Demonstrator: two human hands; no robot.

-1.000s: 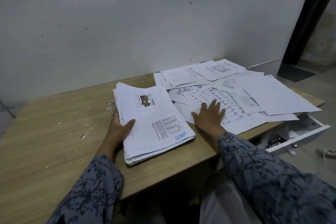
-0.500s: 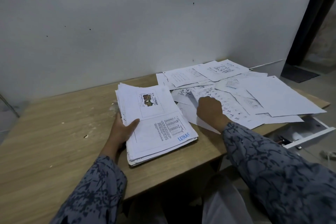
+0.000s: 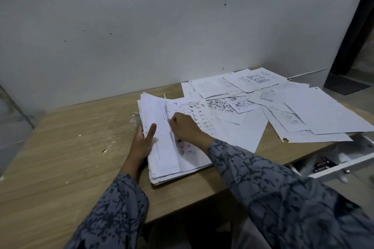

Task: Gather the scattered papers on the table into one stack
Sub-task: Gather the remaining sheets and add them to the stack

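Observation:
A thick stack of white papers (image 3: 166,157) lies in the middle of the wooden table (image 3: 66,159). My left hand (image 3: 142,141) holds the stack's left edge, thumb on top. My right hand (image 3: 185,127) pinches a printed worksheet (image 3: 196,115) and holds it over the stack, its left edge lifted. Several loose printed sheets (image 3: 303,115) lie scattered and overlapping on the right part of the table, some hanging over its right edge.
A white wall stands right behind the table. A white drawer (image 3: 344,159) hangs open under the table's right end with small items inside. Small crumbs dot the bare wood on the left. A dark doorway is at the far right.
My right hand went from lying flat on the loose sheets to pinching a worksheet, then dragged it left onto the stack. My left hand stayed on the stack's edge.

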